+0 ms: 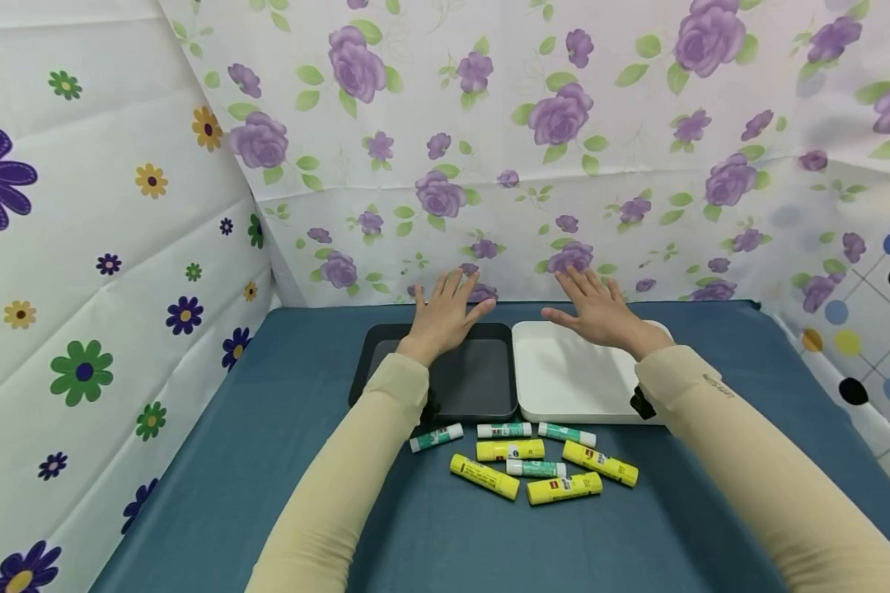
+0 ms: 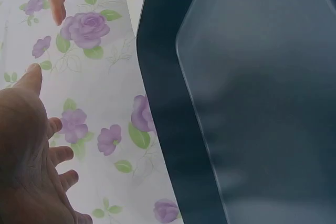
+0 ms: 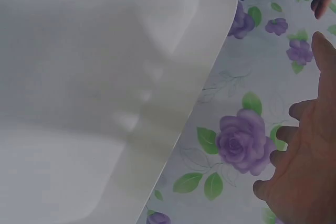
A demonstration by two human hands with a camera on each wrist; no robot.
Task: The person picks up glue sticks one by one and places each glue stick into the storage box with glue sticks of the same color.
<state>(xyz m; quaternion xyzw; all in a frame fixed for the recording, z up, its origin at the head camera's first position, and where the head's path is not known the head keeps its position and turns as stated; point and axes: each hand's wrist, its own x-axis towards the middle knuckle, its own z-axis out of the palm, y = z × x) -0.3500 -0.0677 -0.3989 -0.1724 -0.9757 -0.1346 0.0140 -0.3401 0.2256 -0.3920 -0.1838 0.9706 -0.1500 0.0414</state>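
Note:
My left hand (image 1: 442, 317) is held with fingers spread above the far part of a dark grey tray (image 1: 475, 387). Over the far side of a white tray (image 1: 571, 383) my right hand (image 1: 597, 313) is likewise spread, its thumb pointing toward the left hand. Neither hand holds anything. In the left wrist view the dark tray (image 2: 268, 93) fills the right side, the left hand (image 2: 26, 156) beside it. The white tray (image 3: 94, 77) shows large in the right wrist view, with the right hand (image 3: 304, 145) at the right.
Nearer me than the trays lie several glue sticks: green-and-white ones such as a short stick (image 1: 436, 437), and longer yellow ones such as a stick (image 1: 484, 476). A blue cloth (image 1: 267, 494) covers the table. Flowered sheets (image 1: 386, 148) hang behind and at the sides.

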